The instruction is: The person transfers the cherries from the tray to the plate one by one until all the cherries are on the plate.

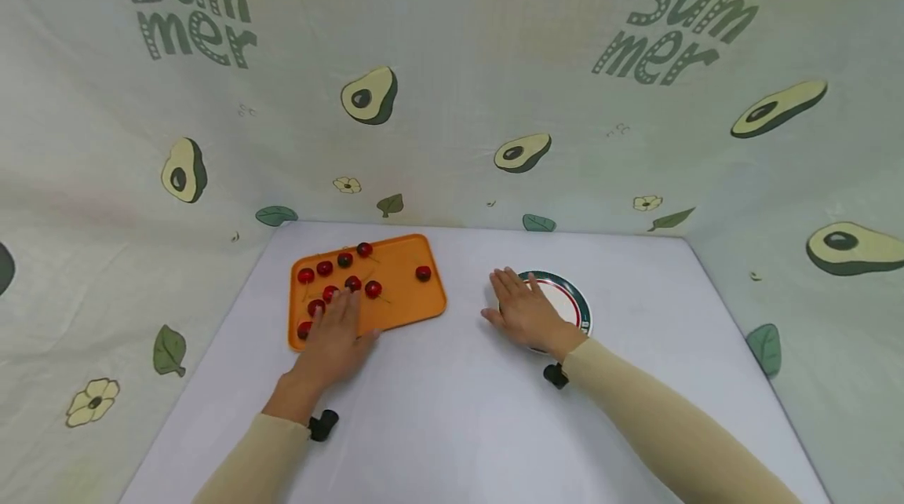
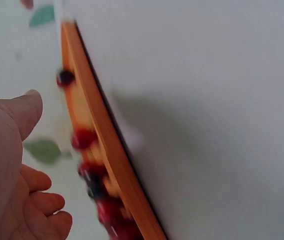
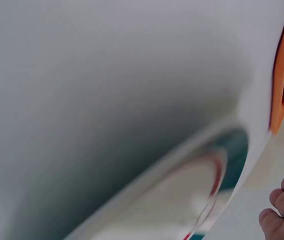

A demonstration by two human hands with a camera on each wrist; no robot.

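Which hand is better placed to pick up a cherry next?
Probably the left hand: it is over the near edge of the orange tray, close to several cherries, and appears to hold nothing. The right hand is over the plate, apart from the tray.

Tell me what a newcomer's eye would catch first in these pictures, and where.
Probably the bright orange tray on the left of the white table, scattered with red cherries, the left hand at its near edge. Next, the green-rimmed plate to the tray's right, partly hidden by the right hand. Behind hangs pale cloth printed with avocados.
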